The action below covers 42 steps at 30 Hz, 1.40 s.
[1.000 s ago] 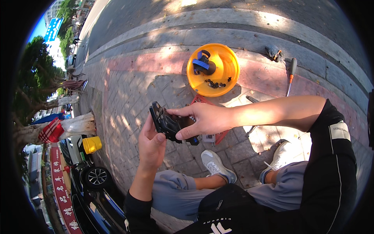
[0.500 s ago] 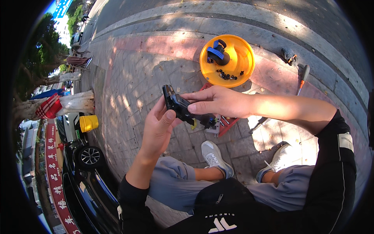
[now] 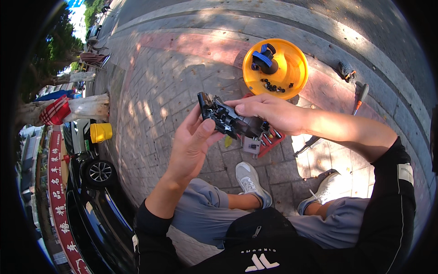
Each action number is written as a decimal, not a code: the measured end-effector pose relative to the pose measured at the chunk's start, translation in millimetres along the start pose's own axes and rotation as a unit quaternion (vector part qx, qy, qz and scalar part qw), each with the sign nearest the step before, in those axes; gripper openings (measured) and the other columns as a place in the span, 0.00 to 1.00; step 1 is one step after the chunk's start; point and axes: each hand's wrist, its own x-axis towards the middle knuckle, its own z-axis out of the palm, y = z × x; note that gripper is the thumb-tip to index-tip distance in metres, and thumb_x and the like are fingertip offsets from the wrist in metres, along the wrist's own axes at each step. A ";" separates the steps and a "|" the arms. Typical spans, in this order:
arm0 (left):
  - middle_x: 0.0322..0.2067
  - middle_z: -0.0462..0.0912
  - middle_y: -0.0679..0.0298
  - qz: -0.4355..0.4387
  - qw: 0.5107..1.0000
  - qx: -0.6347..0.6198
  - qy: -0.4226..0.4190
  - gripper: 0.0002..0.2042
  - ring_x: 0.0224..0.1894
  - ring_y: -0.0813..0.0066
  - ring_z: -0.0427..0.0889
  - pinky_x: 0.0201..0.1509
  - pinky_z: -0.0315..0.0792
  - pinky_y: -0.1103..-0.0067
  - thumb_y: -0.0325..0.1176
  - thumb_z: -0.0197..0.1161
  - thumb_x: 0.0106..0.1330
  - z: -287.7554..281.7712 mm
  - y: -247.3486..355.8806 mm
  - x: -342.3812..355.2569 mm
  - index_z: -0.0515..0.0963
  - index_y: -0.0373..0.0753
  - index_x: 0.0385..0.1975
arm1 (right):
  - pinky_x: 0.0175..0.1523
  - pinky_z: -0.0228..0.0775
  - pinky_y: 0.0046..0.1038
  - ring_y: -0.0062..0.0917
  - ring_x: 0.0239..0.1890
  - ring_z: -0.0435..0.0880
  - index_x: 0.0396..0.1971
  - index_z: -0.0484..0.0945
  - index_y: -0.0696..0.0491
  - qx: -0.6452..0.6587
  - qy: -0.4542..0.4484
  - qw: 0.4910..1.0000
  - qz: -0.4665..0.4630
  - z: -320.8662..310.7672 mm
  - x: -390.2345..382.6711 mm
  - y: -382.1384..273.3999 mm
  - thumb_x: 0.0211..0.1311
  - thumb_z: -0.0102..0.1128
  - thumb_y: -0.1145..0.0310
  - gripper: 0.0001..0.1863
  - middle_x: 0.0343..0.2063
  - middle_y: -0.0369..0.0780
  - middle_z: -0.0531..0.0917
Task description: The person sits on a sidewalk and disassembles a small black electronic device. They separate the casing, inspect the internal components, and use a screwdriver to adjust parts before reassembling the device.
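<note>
Black part (image 3: 228,119) is held in the air above the pavement (image 3: 173,98), in front of the person, between 2 bare hands. The left hand (image 3: 192,144) pinches its left end between thumb and fingers; the right hand (image 3: 276,112) grips it farther right, thumb on top, fingers partly hidden. Beneath the part, a red tray (image 3: 275,147) with a pale case (image 3: 250,145) lies on the paving, partly covered by the right hand and the part; a yellow leaf (image 3: 228,141) lies just beside it. Farther out stands a yellow bowl (image 3: 299,57) with small black pieces (image 3: 273,86) and a dark object with a blue strap (image 3: 262,59). Right of the bowl lie a screwdriver (image 3: 362,93) and a dark bundle (image 3: 345,71); a dark tool (image 3: 306,145) lies below the right forearm.

Grey blocks pave the ground, dappled with sun, and 1 reddish band (image 3: 196,44) runs along them, with pale kerb stones (image 3: 273,32) and road (image 3: 356,18) beyond. Off to the left are a tree trunk (image 3: 95,108) with a red cloth (image 3: 56,111), a yellow bucket (image 3: 101,133), a black car (image 3: 91,214) and a red sign (image 3: 56,176).
</note>
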 end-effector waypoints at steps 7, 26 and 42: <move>0.53 0.77 0.61 -0.010 0.999 -0.032 -0.009 0.42 0.55 0.74 0.79 0.58 0.75 0.75 0.45 0.72 0.67 -1.5 6.2 -5.1 0.57 0.32 0.74 | 0.51 0.78 0.25 0.19 0.45 0.85 0.65 0.73 0.55 0.167 0.046 0.984 0.039 -2.6 -6.1 -5.4 0.76 0.50 0.55 0.26 0.47 0.37 0.86; 0.61 0.67 0.57 -0.002 0.987 -0.123 -0.105 0.55 0.60 0.71 0.73 0.65 0.73 0.74 0.38 0.80 0.58 7.1 14.6 -16.5 0.44 0.30 0.77 | 0.71 0.67 0.51 0.45 0.64 0.77 0.68 0.65 0.61 0.338 -0.114 0.933 0.044 -50.4 -7.0 -7.8 0.53 0.72 0.55 0.45 0.62 0.53 0.76; 0.64 0.66 0.55 0.036 0.991 -0.087 -0.096 0.56 0.61 0.71 0.72 0.68 0.71 0.72 0.42 0.80 0.58 -3.7 7.9 -13.8 0.44 0.27 0.76 | 0.70 0.68 0.36 0.38 0.62 0.80 0.66 0.60 0.77 0.208 -0.172 0.962 0.036 -58.5 -7.3 -15.3 0.58 0.66 0.57 0.47 0.61 0.57 0.77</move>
